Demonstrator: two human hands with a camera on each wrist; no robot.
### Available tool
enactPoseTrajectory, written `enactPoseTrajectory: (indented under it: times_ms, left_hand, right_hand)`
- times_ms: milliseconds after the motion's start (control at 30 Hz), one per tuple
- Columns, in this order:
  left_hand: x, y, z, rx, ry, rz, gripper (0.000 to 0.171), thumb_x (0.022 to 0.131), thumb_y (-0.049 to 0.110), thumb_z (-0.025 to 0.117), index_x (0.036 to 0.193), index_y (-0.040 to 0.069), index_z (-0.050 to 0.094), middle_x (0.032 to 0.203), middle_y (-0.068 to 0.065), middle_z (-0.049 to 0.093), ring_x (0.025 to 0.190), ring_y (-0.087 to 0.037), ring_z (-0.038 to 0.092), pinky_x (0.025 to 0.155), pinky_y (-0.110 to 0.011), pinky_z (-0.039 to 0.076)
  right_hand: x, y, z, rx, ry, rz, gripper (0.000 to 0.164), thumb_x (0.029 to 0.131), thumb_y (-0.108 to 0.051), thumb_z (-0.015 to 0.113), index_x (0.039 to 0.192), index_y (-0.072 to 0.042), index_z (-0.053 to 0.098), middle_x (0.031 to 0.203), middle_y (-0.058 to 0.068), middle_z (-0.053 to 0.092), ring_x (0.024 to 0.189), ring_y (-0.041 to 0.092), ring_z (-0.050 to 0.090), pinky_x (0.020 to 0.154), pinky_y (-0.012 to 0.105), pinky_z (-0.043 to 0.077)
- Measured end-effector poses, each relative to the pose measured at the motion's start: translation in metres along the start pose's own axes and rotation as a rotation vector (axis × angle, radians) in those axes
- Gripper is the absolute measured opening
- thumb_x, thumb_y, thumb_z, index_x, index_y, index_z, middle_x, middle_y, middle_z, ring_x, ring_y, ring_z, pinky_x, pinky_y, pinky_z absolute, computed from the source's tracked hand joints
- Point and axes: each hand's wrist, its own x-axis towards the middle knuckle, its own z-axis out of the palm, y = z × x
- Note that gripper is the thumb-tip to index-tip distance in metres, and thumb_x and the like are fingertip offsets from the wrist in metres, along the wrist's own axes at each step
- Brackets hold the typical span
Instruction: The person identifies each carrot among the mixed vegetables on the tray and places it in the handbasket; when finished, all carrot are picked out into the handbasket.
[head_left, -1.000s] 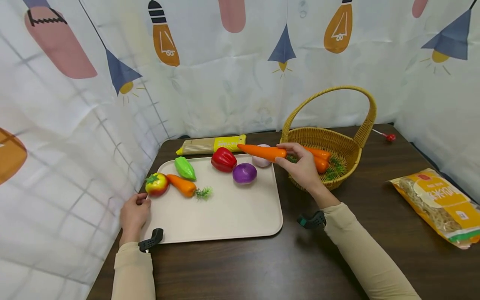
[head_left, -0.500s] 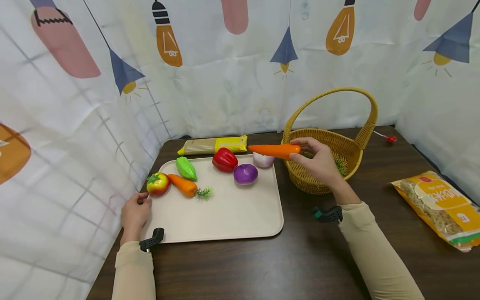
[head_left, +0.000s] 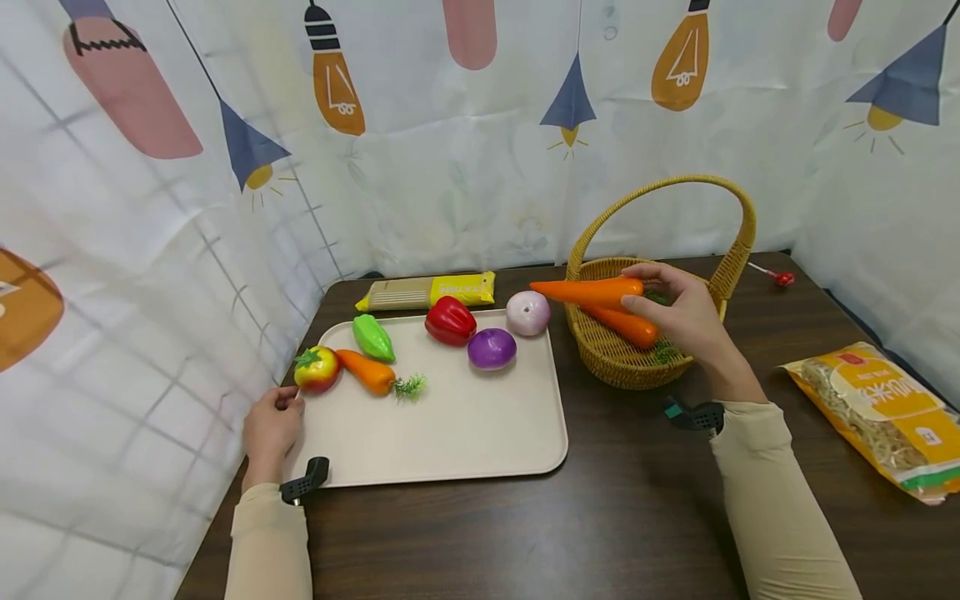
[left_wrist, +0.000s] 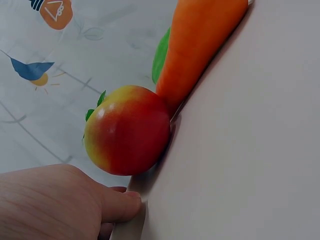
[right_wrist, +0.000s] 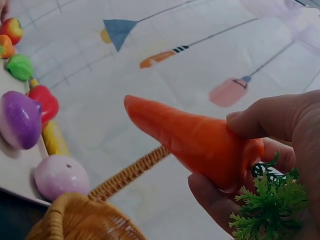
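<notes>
My right hand (head_left: 678, 312) pinches an orange carrot (head_left: 588, 292) near its leafy end, thumb on one side and fingers on the other. The carrot hangs over the wicker basket (head_left: 626, 373), tip pointing left; its green fronds (right_wrist: 270, 205) show in the right wrist view. Another carrot (head_left: 626, 327) lies inside the basket. At the left edge of the beige tray (head_left: 442, 442), my left hand (head_left: 272, 425) grips the rim, its thumb on top. Just beyond that thumb sits a red-yellow tomato-like fruit (left_wrist: 129, 131), touching a smaller carrot (left_wrist: 202, 47) on the tray.
On the tray are a green vegetable (head_left: 372, 337), a red bell pepper (head_left: 450, 321), a purple onion-like vegetable (head_left: 491, 348) and a pale onion (head_left: 528, 313). Behind it lies a yellow noodle pack (head_left: 427, 291). An orange noodle bag (head_left: 873, 412) and a red lollipop (head_left: 783, 278) are at right.
My right hand has carried the carrot rightward from the tray's back right corner to over the basket, uncovering the pale onion. The left hand stays at the tray's edge.
</notes>
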Motion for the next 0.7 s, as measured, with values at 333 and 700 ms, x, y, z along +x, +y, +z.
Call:
enactPoseTrajectory:
  times_ms: [333, 700]
  left_hand:
    - [0.001, -0.001, 0.001, 0.006, 0.002, -0.008, 0.038, 0.1, 0.022, 0.047, 0.129, 0.0, 0.056, 0.115, -0.022, 0.057, 0.101, -0.038, 0.05, 0.082, -0.046, 0.035]
    - [0.0, -0.002, 0.001, 0.003, 0.009, -0.001, 0.037, 0.1, 0.021, 0.047, 0.128, -0.001, 0.056, 0.114, -0.023, 0.057, 0.101, -0.039, 0.05, 0.083, -0.048, 0.036]
  right_hand:
    - [-0.005, 0.005, -0.025, -0.048, -0.013, 0.071, 0.037, 0.093, -0.02, 0.067, 0.127, -0.008, 0.062, 0.119, -0.002, 0.061, 0.103, 0.017, 0.052, 0.074, 0.02, 0.046]
    - [-0.01, 0.016, -0.053, -0.066, -0.014, 0.043, 0.032, 0.094, -0.016, 0.065, 0.124, -0.004, 0.062, 0.116, -0.004, 0.061, 0.099, 0.015, 0.051, 0.07, 0.017, 0.048]
